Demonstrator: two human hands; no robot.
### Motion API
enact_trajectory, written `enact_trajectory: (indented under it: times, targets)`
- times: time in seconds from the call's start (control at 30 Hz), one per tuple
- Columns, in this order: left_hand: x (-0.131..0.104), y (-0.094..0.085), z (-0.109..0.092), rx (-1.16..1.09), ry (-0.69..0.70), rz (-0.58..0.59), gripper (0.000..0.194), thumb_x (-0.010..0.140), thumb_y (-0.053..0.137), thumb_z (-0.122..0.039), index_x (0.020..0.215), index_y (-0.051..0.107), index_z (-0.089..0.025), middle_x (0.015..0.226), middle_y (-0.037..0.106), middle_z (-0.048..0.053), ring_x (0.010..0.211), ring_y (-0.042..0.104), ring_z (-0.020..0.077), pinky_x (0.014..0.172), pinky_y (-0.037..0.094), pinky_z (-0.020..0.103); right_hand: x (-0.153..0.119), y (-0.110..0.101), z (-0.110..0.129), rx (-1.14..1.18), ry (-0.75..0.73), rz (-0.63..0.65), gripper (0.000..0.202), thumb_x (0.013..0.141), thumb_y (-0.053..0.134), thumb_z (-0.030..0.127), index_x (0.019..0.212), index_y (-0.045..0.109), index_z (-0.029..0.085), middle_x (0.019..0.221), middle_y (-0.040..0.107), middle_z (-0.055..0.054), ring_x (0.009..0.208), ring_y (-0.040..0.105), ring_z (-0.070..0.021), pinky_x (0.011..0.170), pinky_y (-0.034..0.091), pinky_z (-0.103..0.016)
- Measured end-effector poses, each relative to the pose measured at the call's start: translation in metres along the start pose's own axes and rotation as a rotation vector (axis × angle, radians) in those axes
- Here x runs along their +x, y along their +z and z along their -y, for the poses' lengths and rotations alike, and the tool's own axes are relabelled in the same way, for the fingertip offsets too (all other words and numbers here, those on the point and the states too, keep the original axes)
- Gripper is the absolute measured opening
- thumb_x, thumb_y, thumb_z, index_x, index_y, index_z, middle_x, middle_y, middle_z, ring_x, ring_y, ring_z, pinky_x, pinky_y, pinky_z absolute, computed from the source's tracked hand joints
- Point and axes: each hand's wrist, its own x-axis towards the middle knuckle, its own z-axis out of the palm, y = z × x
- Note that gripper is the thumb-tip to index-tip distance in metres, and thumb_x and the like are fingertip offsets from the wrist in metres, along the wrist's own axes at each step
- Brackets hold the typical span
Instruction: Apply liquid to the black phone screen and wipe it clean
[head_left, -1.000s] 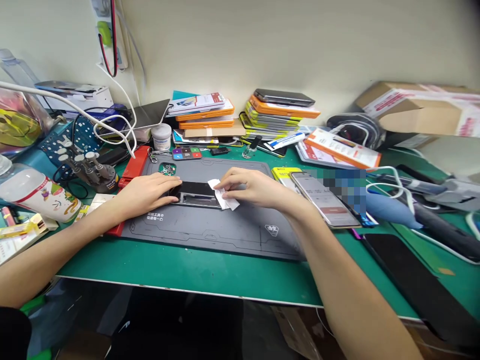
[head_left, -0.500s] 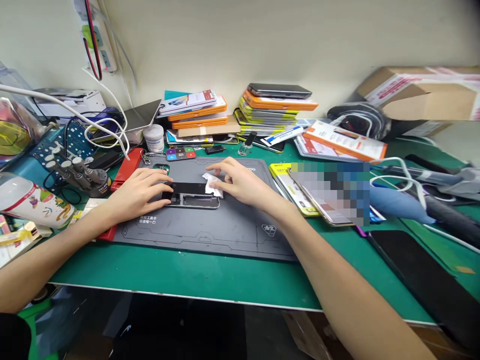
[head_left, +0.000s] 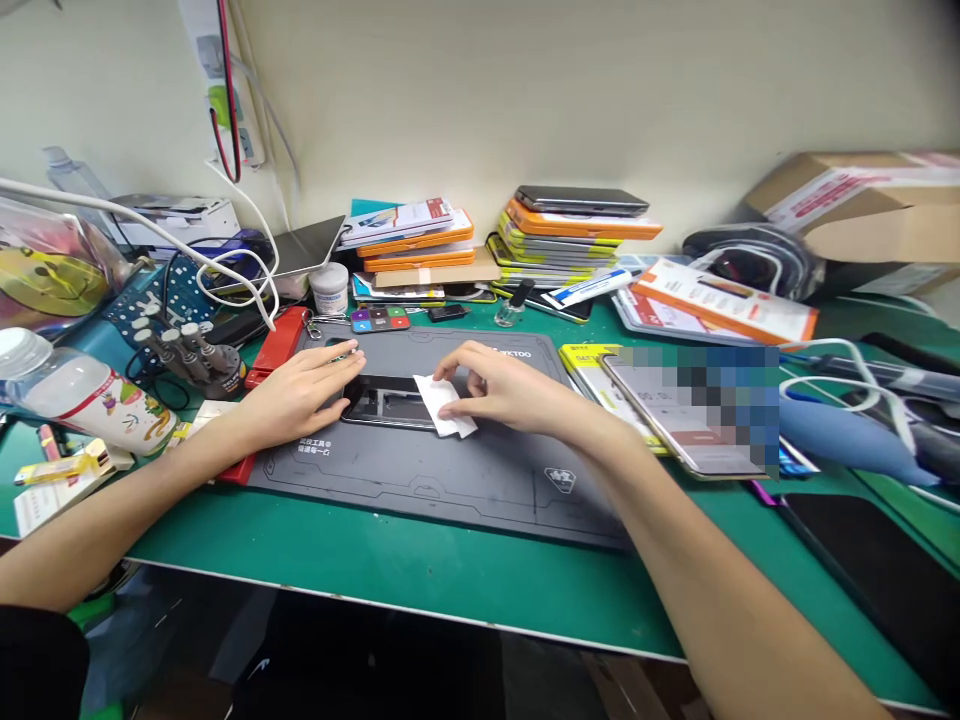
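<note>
A dark phone (head_left: 386,405) lies flat on a grey work mat (head_left: 420,470), its glossy surface facing up. My left hand (head_left: 304,395) steadies the phone's left end, with the thumb at the near side and the fingers stretched along the far side. Thumb and fingers of my right hand (head_left: 499,385) pinch a creased white tissue (head_left: 442,405). The tissue covers the phone's right end; whether it presses on the glass I cannot tell.
Behind the mat stand a white jar (head_left: 328,290), a small glass bottle (head_left: 511,305) and stacked boxes (head_left: 562,240). Screwdrivers in a holder (head_left: 214,375) and a patterned bottle (head_left: 112,400) are at left. A lit phone (head_left: 675,420) lies on yellow packages at right.
The tissue now hangs flatter and larger from my right hand, which has curled its fingers more. My left hand's fingers have shifted toward the phone's far edge. The camera view has shifted slightly.
</note>
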Motion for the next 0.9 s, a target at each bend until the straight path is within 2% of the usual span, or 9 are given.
enact_trajectory:
  times: [0.1, 0.17, 0.33, 0.47, 0.63, 0.73, 0.9]
  targets:
    - [0.0, 0.0, -0.004, 0.005, 0.021, 0.047, 0.05, 0.107, 0.055, -0.03, 0.152, 0.059, -0.008, 0.158, 0.06, 0.022, 0.158, 0.048, 0.0301, 0.129, 0.044, 0.052, 0.001, 0.003, -0.004, 0.034, 0.012, -0.009, 0.055, 0.08, 0.085, 0.05, 0.127, 0.068, 0.027, 0.131, 0.066, -0.007, 0.071, 0.062, -0.0154, 0.07, 0.052, -0.037]
    - [0.001, 0.001, -0.006, -0.008, 0.031, 0.059, 0.05, 0.104, 0.056, -0.029, 0.149, 0.062, -0.009, 0.155, 0.063, 0.021, 0.156, 0.051, 0.0308, 0.128, 0.045, 0.052, 0.002, 0.007, -0.007, 0.044, 0.009, -0.038, 0.058, 0.081, 0.084, 0.052, 0.132, 0.068, 0.029, 0.133, 0.067, -0.008, 0.072, 0.062, -0.0161, 0.07, 0.053, -0.038]
    - [-0.001, 0.008, -0.005, -0.018, 0.06, 0.005, 0.045, 0.103, 0.056, -0.025, 0.143, 0.068, -0.009, 0.149, 0.068, 0.021, 0.149, 0.059, 0.0325, 0.121, 0.053, 0.052, 0.005, 0.016, -0.01, -0.017, 0.011, -0.095, 0.034, 0.097, 0.068, 0.049, 0.123, 0.073, 0.029, 0.122, 0.072, -0.006, 0.073, 0.063, -0.0182, 0.075, 0.053, -0.039]
    - [-0.004, 0.011, -0.004, 0.007, 0.085, 0.015, 0.043, 0.103, 0.056, -0.023, 0.141, 0.07, -0.008, 0.146, 0.069, 0.02, 0.142, 0.065, 0.0324, 0.118, 0.057, 0.051, 0.003, 0.019, -0.01, -0.094, -0.02, -0.123, 0.033, 0.102, 0.063, 0.045, 0.13, 0.07, 0.029, 0.122, 0.072, -0.006, 0.075, 0.066, -0.0185, 0.078, 0.052, -0.039]
    - [-0.004, 0.007, -0.005, 0.004, 0.062, 0.066, 0.043, 0.105, 0.056, -0.024, 0.144, 0.069, -0.011, 0.149, 0.066, 0.019, 0.136, 0.07, 0.0331, 0.111, 0.063, 0.05, 0.001, 0.017, -0.006, -0.149, -0.05, -0.13, 0.033, 0.104, 0.06, 0.051, 0.125, 0.073, 0.029, 0.121, 0.072, -0.007, 0.079, 0.069, -0.0201, 0.075, 0.05, -0.038]
    - [-0.002, 0.006, -0.004, 0.017, 0.045, 0.088, 0.043, 0.106, 0.054, -0.027, 0.143, 0.07, -0.013, 0.15, 0.065, 0.018, 0.137, 0.068, 0.0313, 0.113, 0.061, 0.048, 0.001, 0.014, -0.002, -0.144, -0.047, -0.117, 0.032, 0.104, 0.06, 0.051, 0.118, 0.075, 0.027, 0.119, 0.072, -0.008, 0.08, 0.069, -0.0208, 0.075, 0.05, -0.038]
    - [-0.001, 0.007, -0.004, 0.068, 0.055, 0.077, 0.043, 0.108, 0.05, -0.029, 0.139, 0.072, -0.01, 0.149, 0.066, 0.019, 0.136, 0.069, 0.0295, 0.116, 0.059, 0.044, -0.003, 0.002, -0.003, -0.1, -0.041, -0.029, 0.032, 0.097, 0.068, 0.048, 0.121, 0.076, 0.027, 0.117, 0.07, -0.006, 0.079, 0.067, -0.0193, 0.079, 0.052, -0.039]
